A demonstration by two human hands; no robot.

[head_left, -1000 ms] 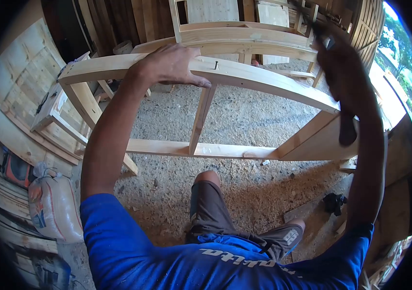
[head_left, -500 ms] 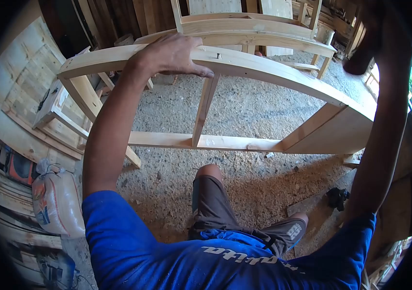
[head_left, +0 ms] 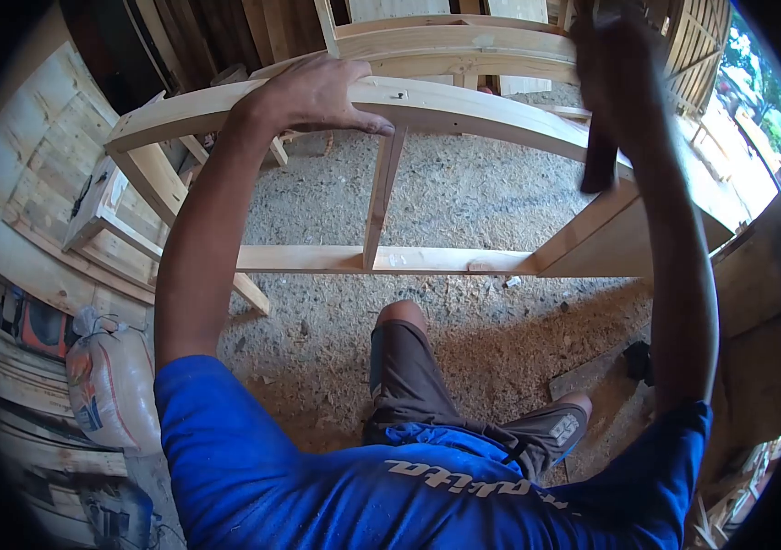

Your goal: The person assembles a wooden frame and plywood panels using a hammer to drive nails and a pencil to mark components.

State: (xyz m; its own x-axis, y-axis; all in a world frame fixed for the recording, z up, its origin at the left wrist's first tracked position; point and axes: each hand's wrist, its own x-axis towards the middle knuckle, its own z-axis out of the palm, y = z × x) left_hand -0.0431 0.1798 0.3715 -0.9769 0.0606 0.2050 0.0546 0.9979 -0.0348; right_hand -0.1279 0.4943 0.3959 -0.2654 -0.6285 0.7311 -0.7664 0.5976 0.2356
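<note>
My left hand is clasped over the curved top rail of a pale wooden frame, thumb on the near side and fingers across the top. A nail sticks up from the rail just right of that hand. Raised over the rail's right part, my right hand is smeared by motion but closed around a hammer, whose dark handle points down below the fist. The hammer's head is too blurred to make out clearly. An upright brace joins the curved rail to the straight bottom rail.
Behind the frame stands another curved wooden piece. Wooden panels lean on the left, above a stuffed sack. Sawdust and shavings cover the floor. A board panel fills the frame's right end.
My right hand has come down and leftward from the upper right with the hammer. My left hand keeps its hold on the rail. The view has shifted slightly.
</note>
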